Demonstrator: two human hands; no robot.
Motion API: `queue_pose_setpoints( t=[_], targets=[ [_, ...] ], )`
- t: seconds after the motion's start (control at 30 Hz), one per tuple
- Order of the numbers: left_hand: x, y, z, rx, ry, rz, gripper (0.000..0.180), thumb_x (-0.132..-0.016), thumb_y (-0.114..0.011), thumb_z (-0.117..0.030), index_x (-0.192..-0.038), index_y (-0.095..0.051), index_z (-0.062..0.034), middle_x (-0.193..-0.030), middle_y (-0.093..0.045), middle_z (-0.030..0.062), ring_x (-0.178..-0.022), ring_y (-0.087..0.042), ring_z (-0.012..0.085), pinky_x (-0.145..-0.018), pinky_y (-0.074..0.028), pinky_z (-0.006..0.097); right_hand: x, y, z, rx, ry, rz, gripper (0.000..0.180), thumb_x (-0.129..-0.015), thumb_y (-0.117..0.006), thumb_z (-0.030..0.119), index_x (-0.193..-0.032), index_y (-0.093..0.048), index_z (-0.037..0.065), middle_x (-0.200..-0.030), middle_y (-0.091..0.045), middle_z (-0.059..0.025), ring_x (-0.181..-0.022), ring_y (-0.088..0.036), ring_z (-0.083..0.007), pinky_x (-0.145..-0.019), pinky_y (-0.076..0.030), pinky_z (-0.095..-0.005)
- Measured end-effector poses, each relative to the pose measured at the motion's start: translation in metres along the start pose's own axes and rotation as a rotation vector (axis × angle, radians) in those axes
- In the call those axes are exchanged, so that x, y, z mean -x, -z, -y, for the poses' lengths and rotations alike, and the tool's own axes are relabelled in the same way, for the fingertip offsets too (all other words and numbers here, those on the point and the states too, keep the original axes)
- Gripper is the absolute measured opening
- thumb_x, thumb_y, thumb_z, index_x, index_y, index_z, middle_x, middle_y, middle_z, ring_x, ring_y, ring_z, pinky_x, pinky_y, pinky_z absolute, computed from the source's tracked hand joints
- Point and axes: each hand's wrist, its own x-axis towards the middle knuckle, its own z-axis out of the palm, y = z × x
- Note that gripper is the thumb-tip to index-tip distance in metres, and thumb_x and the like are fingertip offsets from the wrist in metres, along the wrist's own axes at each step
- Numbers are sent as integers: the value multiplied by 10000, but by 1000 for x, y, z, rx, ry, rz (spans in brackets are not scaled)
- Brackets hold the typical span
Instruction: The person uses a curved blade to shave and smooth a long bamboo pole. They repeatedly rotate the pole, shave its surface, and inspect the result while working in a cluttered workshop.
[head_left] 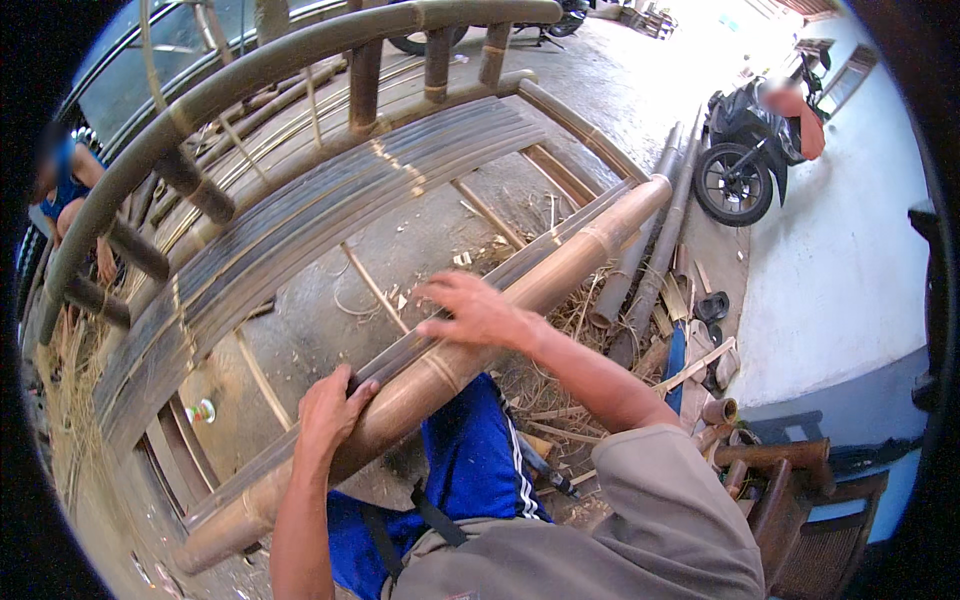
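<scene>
Before me lies a bamboo bench frame with a thick front pole running from lower left to upper right. Narrow dark bamboo slats lie along the pole's far side. My left hand is closed over these slats, with its thumb and fingers at their edge; part of the grip is hidden. Farther right, my right hand is over the slats and pole, fingers stretched out and slightly blurred, holding nothing. A wider band of slats covers the back of the seat, below a curved bamboo backrest.
Thin crosspieces span the gap between the slats. Long bamboo poles and offcuts lie at right, near a sandal. A motorcycle stands by the white wall. Another person sits at far left. Shavings litter the floor.
</scene>
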Motion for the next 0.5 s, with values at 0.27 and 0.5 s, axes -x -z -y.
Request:
queue_pose_setpoints(
  t=[0.27,0.5],
  targets=[
    [-5,-1,5,197,47,94,460,-897,-660,-473,-1171,-656,-105,-1003,-710,179,-959,-682,329,-837,-503,424,33,111,-185,414,-517,-180,761,-918,-495,675,-1366,-578,66,-1516,-412,-221,-1428,-353,-371,-1184,-274,-457],
    [-4,-1,5,201,65,122,516,-891,-613,-541,-1186,-658,-120,-1063,-704,199,-1040,-657,398,-882,-492,449,50,173,-253,305,-747,128,743,-934,-332,743,-1375,-601,209,-1547,-394,-174,-1480,-288,-305,-1214,-183,-506]
  ],
)
